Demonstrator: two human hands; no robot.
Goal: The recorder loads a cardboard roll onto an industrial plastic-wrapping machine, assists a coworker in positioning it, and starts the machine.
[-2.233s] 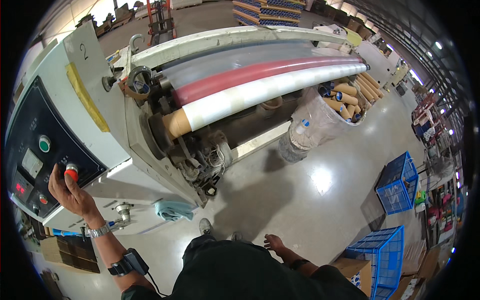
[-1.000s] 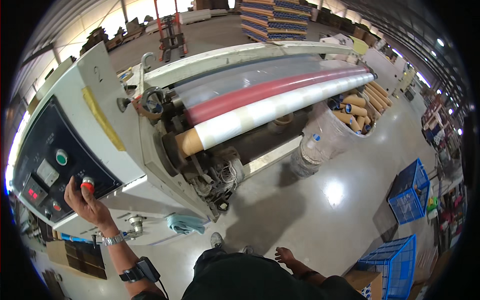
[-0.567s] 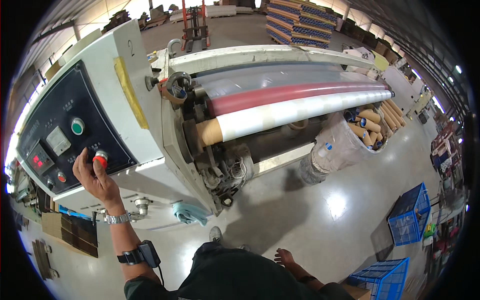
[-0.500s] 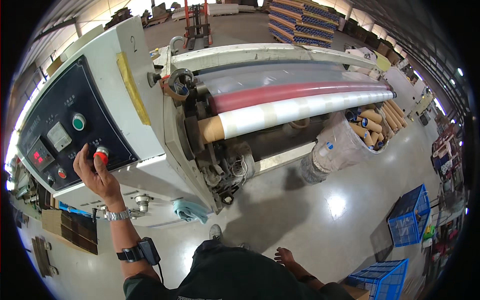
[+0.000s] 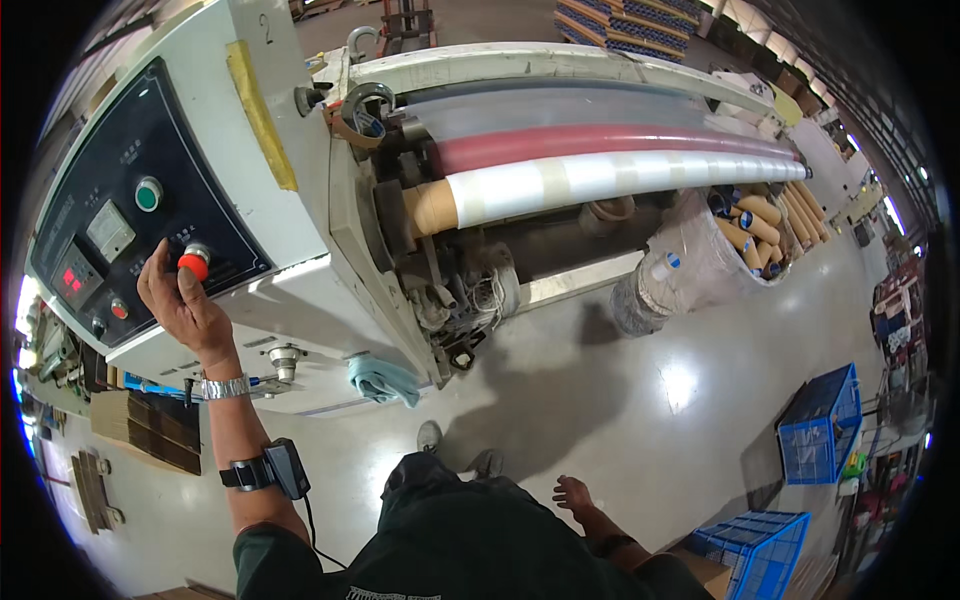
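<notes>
My left hand (image 5: 188,312) is raised to the dark control panel (image 5: 135,235) of the white machine, fingers apart and empty. Its fingertips are beside the red mushroom button (image 5: 194,263); I cannot tell whether they touch it. Above sits a green button (image 5: 148,194), and to the left a red-lit digital display (image 5: 76,279). My right hand (image 5: 572,495) hangs low over the floor, loosely open with nothing in it. Across the machine lie a white film roll (image 5: 600,178) on a brown core and a red roller (image 5: 600,142) behind it.
A plastic-lined bin (image 5: 690,250) of cardboard tubes stands by the machine's front. Blue crates (image 5: 820,430) are on the floor at right. A teal cloth (image 5: 383,380) hangs from the cabinet's lower edge. Flattened cardboard (image 5: 150,430) stands at left, stacked tubes (image 5: 625,22) at the back.
The view has shifted slightly, so the machine's rolls sit higher in the picture. My left hand stays beside the red button. My right hand still hangs low.
</notes>
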